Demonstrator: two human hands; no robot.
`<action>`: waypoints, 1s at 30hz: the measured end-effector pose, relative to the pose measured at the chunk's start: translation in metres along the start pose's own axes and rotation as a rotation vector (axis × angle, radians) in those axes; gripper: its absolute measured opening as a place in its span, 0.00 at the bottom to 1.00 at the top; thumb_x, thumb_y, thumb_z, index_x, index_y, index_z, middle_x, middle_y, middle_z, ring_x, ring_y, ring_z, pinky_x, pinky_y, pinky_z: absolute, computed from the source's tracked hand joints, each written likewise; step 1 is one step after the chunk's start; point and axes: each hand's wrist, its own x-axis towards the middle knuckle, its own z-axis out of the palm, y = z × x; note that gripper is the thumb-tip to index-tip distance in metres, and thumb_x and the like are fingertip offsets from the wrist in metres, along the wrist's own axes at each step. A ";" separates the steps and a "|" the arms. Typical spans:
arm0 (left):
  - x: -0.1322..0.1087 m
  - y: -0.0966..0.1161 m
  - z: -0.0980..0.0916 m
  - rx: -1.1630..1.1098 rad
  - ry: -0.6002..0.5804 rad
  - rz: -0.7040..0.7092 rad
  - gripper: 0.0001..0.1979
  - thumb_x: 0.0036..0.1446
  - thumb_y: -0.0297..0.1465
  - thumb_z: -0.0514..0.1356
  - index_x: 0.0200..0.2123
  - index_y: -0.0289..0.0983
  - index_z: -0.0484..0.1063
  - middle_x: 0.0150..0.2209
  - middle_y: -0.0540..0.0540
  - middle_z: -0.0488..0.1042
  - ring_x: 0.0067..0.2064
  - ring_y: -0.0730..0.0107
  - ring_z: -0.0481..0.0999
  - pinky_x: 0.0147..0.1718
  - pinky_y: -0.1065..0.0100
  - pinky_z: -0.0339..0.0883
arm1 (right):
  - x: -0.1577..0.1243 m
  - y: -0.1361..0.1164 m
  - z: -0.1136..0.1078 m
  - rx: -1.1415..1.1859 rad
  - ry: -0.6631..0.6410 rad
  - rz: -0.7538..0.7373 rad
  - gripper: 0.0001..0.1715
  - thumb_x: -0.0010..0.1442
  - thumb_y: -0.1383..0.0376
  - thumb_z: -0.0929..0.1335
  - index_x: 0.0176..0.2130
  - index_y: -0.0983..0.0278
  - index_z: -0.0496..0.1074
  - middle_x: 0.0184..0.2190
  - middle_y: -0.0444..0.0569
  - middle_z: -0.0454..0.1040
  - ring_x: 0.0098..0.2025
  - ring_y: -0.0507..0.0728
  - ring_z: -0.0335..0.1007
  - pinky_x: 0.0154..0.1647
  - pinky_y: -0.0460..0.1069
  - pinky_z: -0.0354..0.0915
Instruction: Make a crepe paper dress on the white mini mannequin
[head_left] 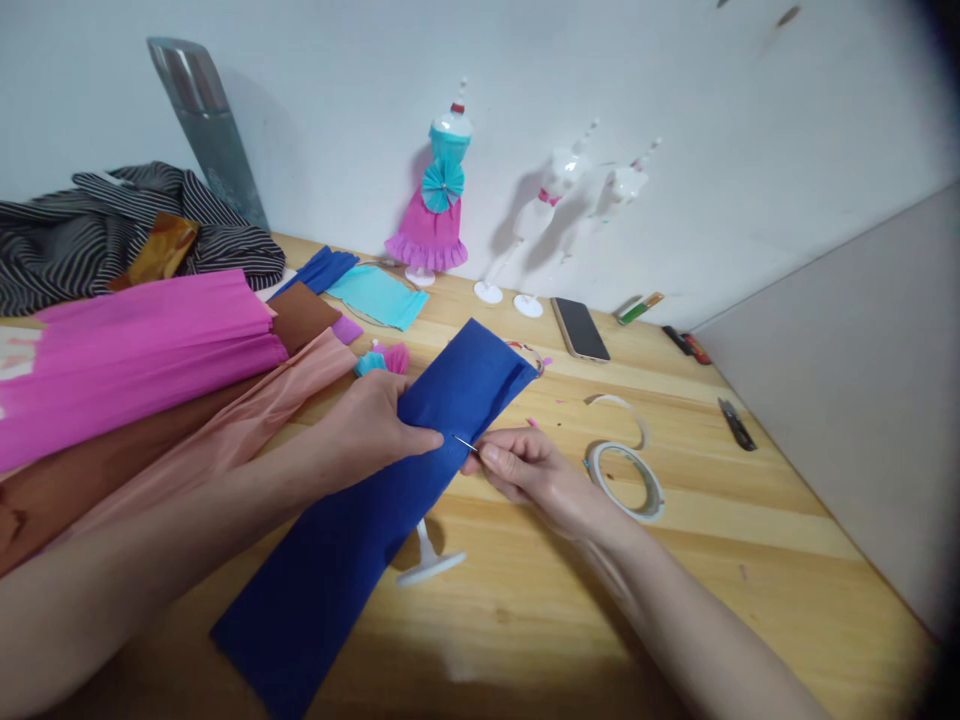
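A long strip of dark blue crepe paper (337,560) slants across the middle, over a small white mannequin whose stand (431,565) shows below its edge. My left hand (375,415) is closed on the strip, its thumb pressing the upper face and its fingers hidden behind. Between the thumb and fingers of my right hand (521,462) is a thin metal pin (465,443), pinched at one end. The pin's tip meets the blue paper just right of my left thumb. Most of the mannequin is hidden under the strip.
Rolls of tape (626,482), a phone (580,329) and a cutter knife (736,425) lie to the right. Along the wall stand a dressed mini mannequin (429,230) and two white ones (489,291). Pink crepe paper (165,330), striped cloth (45,250) and a bottle (217,150) occupy the left.
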 end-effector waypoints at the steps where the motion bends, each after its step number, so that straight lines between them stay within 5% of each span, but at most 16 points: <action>1: 0.001 -0.001 0.000 -0.015 -0.008 -0.013 0.06 0.40 0.32 0.62 0.25 0.35 0.73 0.19 0.53 0.72 0.22 0.70 0.72 0.19 0.74 0.63 | 0.000 0.000 0.000 -0.012 0.001 0.002 0.31 0.50 0.42 0.70 0.29 0.70 0.73 0.12 0.34 0.50 0.16 0.45 0.38 0.19 0.47 0.35; 20: 0.004 0.000 -0.002 -0.174 -0.088 -0.098 0.07 0.37 0.29 0.66 0.25 0.35 0.75 0.23 0.50 0.76 0.25 0.65 0.75 0.23 0.70 0.67 | 0.000 0.003 -0.004 -0.117 -0.004 0.013 0.32 0.52 0.41 0.68 0.28 0.69 0.73 0.12 0.34 0.48 0.16 0.45 0.37 0.19 0.47 0.34; 30: 0.005 0.005 -0.013 -0.364 -0.232 -0.190 0.11 0.36 0.30 0.68 0.28 0.33 0.78 0.28 0.44 0.81 0.30 0.62 0.78 0.30 0.67 0.71 | -0.001 -0.002 -0.005 -0.100 0.042 0.003 0.31 0.52 0.42 0.68 0.29 0.69 0.73 0.11 0.33 0.48 0.16 0.45 0.38 0.20 0.47 0.34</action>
